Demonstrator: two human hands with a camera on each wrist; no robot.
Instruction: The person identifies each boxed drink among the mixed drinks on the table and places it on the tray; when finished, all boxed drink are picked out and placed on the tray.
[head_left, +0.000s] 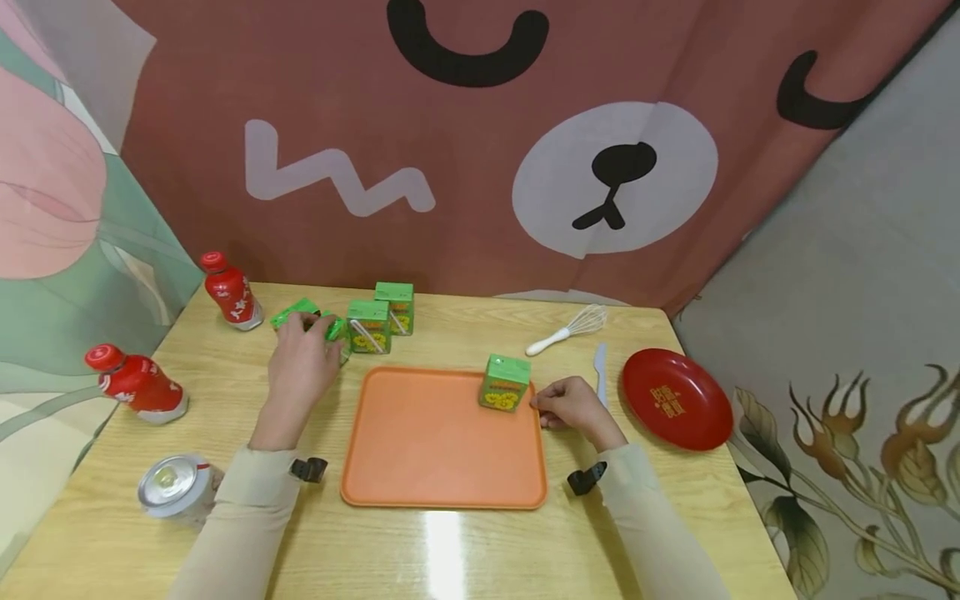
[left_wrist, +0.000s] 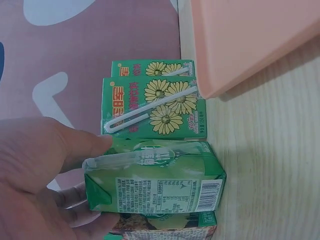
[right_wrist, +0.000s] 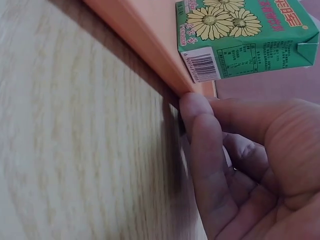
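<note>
My left hand grips a green drink carton at the back left of the table, its thumb and fingers on opposite sides. A clear-wrapped straw runs along that carton's side. Another carton stands right against it, partly hidden by the hand. Beside them are two more green cartons with yellow flowers, a nearer one and one behind. With its fingertips my right hand pinches the right rim of an orange tray. On the tray, near that rim, stands a green carton.
Two red bottles stand at the left, one farther back and one nearer. A can is near my left forearm. At the right lie a whisk, a pale knife and a red plate. A curtain hangs behind the table.
</note>
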